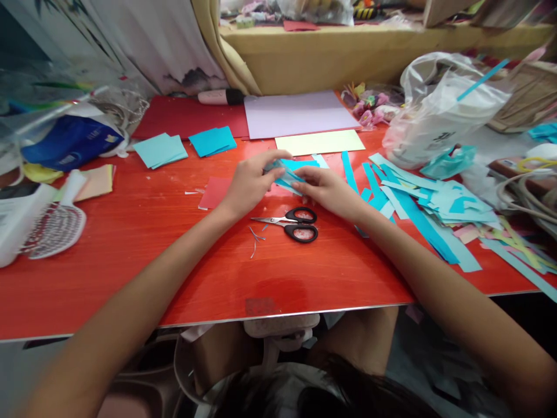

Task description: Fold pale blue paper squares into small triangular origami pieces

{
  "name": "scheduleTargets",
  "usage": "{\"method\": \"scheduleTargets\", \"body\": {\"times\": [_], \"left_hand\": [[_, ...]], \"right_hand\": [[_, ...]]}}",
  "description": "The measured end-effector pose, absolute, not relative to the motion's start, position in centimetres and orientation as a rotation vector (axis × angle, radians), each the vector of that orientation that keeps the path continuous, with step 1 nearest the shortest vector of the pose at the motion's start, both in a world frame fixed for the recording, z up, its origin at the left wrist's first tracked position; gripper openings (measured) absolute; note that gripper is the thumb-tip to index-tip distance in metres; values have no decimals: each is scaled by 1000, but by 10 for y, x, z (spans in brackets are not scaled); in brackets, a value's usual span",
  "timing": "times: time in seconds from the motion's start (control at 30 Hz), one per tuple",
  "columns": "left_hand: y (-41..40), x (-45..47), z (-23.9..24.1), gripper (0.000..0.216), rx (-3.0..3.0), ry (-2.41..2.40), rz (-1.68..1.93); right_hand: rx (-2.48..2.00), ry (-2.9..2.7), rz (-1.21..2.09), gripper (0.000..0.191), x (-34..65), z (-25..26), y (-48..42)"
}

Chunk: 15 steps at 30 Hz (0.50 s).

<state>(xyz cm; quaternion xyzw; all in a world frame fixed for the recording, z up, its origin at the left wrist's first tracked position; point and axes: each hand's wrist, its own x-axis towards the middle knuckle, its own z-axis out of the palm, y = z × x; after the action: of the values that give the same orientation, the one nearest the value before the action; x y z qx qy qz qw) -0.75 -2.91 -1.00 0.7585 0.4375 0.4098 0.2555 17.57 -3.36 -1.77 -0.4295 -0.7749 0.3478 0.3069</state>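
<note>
Gripping a small, folded-looking piece of blue paper (pixel 285 174) between them, the left hand (pixel 250 183) and the right hand (pixel 324 188) nearly meet over the middle of the red table (pixel 209 255), fingers bent and partly hiding the paper; how many layers they pinch, I cannot tell. Just in front of the hands lie black-handled scissors (pixel 285 222), blades pointing left, with thin paper slivers (pixel 253 239) near them. A red paper (pixel 213 193) lies beside the left hand. Farther back sit a light-blue paper stack (pixel 161 150), a deeper blue paper stack (pixel 212 141) and a pale yellow sheet (pixel 319 142). Blue offcuts (pixel 456 200) heap up on the right, near a bagged cup (pixel 444 136); a white hairbrush (pixel 61 229) lies far left.
</note>
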Motion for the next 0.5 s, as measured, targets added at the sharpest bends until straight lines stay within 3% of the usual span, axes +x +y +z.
{"method": "scheduleTargets", "body": {"times": [0.1, 0.2, 0.5], "left_hand": [[-29, -9, -10, 20, 2282, 1219, 1047], [-27, -11, -15, 21, 2515, 1192, 903], [-22, -19, -24, 26, 2707, 1191, 618]], "right_hand": [[-1192, -2269, 437, 18, 177, -22, -31], [-1199, -2412, 173, 23, 179, -24, -29], [-1070, -2637, 8, 24, 185, -23, -25]]}}
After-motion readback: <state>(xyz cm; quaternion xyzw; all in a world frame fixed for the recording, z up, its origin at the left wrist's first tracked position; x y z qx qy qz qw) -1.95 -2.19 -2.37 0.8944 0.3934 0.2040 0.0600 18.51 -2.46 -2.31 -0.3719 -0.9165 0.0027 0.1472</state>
